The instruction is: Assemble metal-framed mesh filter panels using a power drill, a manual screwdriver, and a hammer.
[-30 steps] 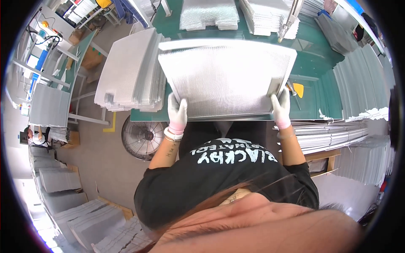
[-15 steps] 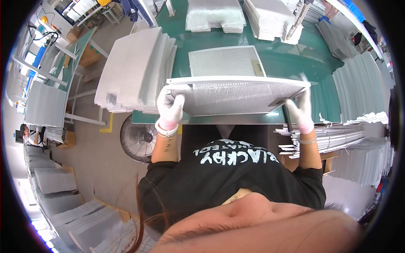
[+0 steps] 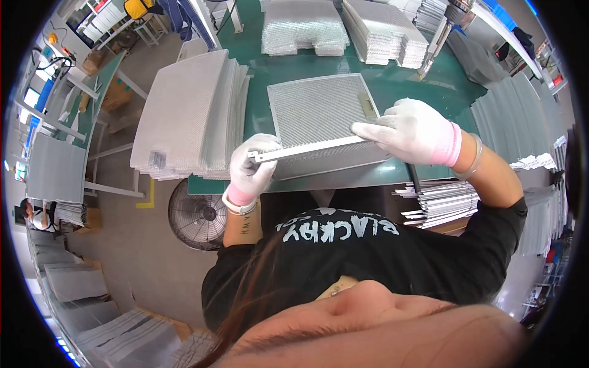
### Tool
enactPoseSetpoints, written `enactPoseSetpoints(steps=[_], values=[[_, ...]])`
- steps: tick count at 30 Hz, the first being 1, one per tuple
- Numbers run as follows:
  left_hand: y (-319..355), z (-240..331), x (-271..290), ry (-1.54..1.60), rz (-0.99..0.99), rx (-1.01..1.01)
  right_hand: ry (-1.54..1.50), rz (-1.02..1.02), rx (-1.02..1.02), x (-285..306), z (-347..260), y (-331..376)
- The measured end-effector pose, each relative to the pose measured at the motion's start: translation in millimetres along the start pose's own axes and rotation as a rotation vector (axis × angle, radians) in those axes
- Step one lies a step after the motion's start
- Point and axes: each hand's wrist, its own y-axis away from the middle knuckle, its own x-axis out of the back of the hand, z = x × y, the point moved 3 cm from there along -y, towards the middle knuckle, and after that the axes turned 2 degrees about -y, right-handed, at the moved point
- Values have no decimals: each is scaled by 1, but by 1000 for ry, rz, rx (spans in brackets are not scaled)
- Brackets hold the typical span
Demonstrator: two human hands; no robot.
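Green worktable (image 3: 392, 73) lies beyond both gloved hands, crowded with stacks of mesh sheets (image 3: 190, 116). Left hand (image 3: 250, 168) grips one end of a metal-framed mesh filter panel (image 3: 319, 113), tipping its near edge up. Right hand (image 3: 414, 132) lies spread flat on the frame's other end, steadying it.

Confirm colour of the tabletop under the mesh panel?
Dark green tabletop, clearest in the head view around the mesh panel.
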Motion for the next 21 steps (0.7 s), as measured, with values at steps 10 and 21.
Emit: enactPoseSetpoints(steps=[10,21], values=[[-13,10,-8,21,-103,-121,-58,-119,137,3,0,-8],[3,1,-22,-56,214,-209,-342,118,109,-18,-3,-49]])
